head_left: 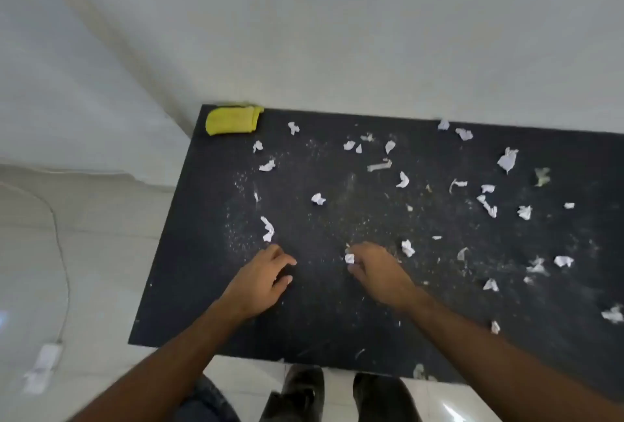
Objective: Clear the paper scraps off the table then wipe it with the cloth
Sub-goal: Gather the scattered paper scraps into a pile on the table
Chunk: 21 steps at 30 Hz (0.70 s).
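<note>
Several crumpled white paper scraps lie scattered over a black table (209, 303), with fine white crumbs dusted across its middle. A folded yellow cloth (232, 120) rests at the table's far left corner. My right hand (378, 274) is low over the table's near middle, fingers pinched on a small paper scrap (349, 258). My left hand (265, 274) hovers beside it, fingers loosely curled and holding nothing. A larger scrap (268, 229) lies just beyond its fingertips. Another scrap (407, 247) sits to the right of my right hand.
A white wall runs behind the table. To the left is pale tiled floor with a white cable and a power adapter (44, 366). My black shoes (297, 394) stand at the table's near edge. More scraps crowd the table's right side (506, 160).
</note>
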Motion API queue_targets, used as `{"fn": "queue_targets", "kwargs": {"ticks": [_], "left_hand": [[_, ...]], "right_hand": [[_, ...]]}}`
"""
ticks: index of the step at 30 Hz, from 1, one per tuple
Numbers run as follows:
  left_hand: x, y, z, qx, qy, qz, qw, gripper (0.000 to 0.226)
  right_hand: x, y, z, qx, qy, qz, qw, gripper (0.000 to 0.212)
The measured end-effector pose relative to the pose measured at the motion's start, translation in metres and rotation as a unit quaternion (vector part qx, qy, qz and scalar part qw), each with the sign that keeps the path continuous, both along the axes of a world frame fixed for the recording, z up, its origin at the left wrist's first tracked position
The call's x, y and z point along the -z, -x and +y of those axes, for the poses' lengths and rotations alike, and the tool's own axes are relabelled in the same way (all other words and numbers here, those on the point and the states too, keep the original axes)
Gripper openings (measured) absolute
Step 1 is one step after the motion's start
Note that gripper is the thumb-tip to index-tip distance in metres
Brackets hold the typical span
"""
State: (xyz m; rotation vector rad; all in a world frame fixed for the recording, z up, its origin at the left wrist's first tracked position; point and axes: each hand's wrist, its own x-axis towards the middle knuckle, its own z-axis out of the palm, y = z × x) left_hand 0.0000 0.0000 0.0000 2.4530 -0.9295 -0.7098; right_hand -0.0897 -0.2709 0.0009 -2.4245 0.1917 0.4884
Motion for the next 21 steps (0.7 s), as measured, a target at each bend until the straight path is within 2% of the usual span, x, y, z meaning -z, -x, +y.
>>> {"fn": "queue_targets", "kwargs": {"ticks": [3,6,14,21], "left_hand": [[0.021,0.004,0.006,0.038,-0.04,-0.033,0.998,0.038],[0.034,0.012,0.009,0.067,-0.043,-0.075,0.994,0.032],[0.036,0.002,0.016,0.011,-0.009,-0.033,0.999,0.03],[0.032,-0.029,0.014,-0.131,0.042,-0.044,0.99,0.034]], "right_hand": [[0.014,-0.005,0.01,0.072,0.022,0.021,0.997,0.034],[0.023,-0.007,0.019,0.091,0.043,0.03,0.994,0.032],[0.027,-0.005,0.022,0.118,0.041,0.007,0.992,0.011],[0.017,-0.029,0.028,0.148,-0.016,0.002,0.989,0.005]]}}
